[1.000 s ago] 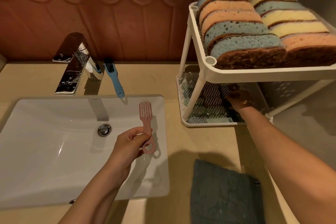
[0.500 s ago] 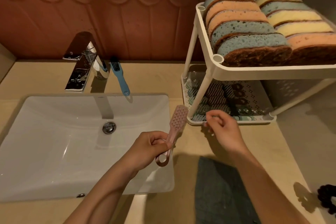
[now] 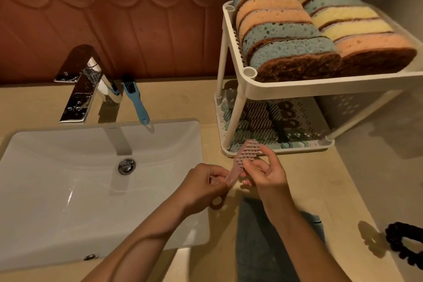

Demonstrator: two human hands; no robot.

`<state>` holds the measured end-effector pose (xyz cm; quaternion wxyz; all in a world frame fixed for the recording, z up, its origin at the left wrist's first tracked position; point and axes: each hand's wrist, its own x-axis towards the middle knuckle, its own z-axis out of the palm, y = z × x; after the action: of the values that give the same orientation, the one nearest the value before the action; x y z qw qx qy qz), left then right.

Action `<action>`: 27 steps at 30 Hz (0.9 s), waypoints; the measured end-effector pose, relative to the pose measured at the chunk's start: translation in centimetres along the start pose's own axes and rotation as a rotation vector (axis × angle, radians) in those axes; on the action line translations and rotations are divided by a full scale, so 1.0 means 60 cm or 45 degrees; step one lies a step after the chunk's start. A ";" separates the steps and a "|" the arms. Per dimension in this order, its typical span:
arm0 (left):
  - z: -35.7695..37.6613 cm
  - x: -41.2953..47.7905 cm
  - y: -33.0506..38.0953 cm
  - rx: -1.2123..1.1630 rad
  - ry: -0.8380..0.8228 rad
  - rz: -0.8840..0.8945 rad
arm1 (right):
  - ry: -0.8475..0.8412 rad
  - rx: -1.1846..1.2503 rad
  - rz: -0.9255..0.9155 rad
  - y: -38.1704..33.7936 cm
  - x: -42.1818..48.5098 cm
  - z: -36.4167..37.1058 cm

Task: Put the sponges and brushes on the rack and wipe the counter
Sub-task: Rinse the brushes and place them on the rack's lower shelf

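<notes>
A pink brush (image 3: 246, 153) is held over the counter in front of the white two-tier rack (image 3: 297, 86). My left hand (image 3: 203, 186) grips its handle. My right hand (image 3: 265, 173) pinches the brush head from the right. Several blue, orange and yellow sponges (image 3: 297, 36) fill the rack's top shelf. Several brushes (image 3: 265, 119) lie on the bottom shelf. A blue brush (image 3: 136, 104) lies on the counter beside the faucet (image 3: 84, 84). A dark grey cloth (image 3: 270, 242) lies on the counter under my right forearm.
The white sink (image 3: 68, 190) fills the left half, with its drain (image 3: 126, 166) in the middle. A black scrunchie (image 3: 405, 245) lies at the counter's right edge. Brown scalloped wall tiles stand behind the beige counter (image 3: 332, 178).
My right hand came out from the rack's bottom shelf and took hold of the pink brush head. My left hand carried the brush rightward from over the sink toward the rack.
</notes>
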<state>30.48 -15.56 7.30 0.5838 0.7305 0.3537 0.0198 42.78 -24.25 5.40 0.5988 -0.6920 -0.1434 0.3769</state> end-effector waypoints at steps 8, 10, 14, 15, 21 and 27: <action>0.005 0.059 0.070 0.037 0.402 0.208 | 0.192 -0.067 -0.008 -0.068 0.106 -0.094; 0.005 0.076 0.075 0.126 0.460 0.263 | 0.284 -0.185 -0.032 -0.086 0.147 -0.110; 0.004 0.090 0.071 0.603 0.687 0.271 | 0.325 -0.550 -0.207 -0.115 0.205 -0.134; 0.004 0.091 0.071 0.639 0.699 0.293 | 0.320 -0.645 -0.209 -0.116 0.220 -0.140; 0.002 0.093 0.064 0.705 0.713 0.344 | 0.305 -0.926 -0.063 -0.102 0.289 -0.145; -0.003 0.097 0.062 0.721 0.694 0.339 | 0.273 -0.913 0.028 -0.071 0.314 -0.140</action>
<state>36.58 -12.55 8.33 0.2371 0.8696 0.3892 0.1900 62.44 -17.04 2.80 0.3259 -0.8949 -0.1952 0.2344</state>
